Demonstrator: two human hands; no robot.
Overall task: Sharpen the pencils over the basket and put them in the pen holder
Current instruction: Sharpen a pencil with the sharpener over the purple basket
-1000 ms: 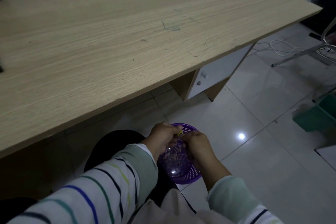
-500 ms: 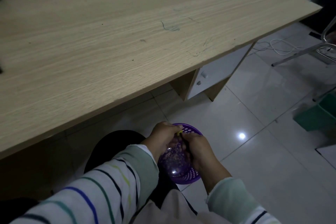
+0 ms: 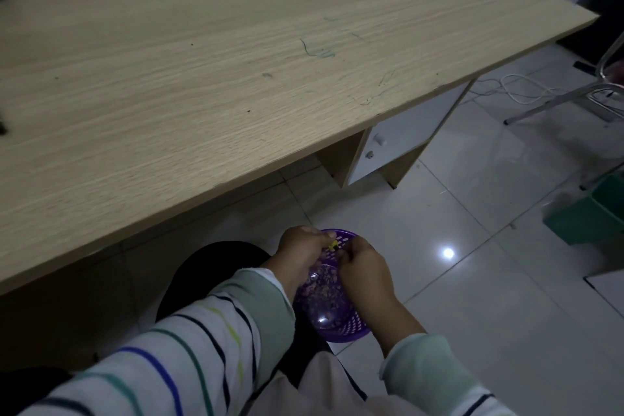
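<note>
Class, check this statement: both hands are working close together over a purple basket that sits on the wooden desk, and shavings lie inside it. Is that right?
Not quite. The purple basket is not on the wooden desk; the head view shows it below the desk edge, at the person's lap above the tiled floor. The rest holds: the left hand and right hand work close together over it, and shavings lie inside.

A single head-worn wide-angle view looks forward and steeply down from above the person's seated position. The two hands, left hand and right hand, meet low in the frame, near the camera, directly above the purple basket. Beyond and above the grip, the wooden desk fills the upper left. To the right of the grip lies tiled floor. No second view is available for overlap.
</note>
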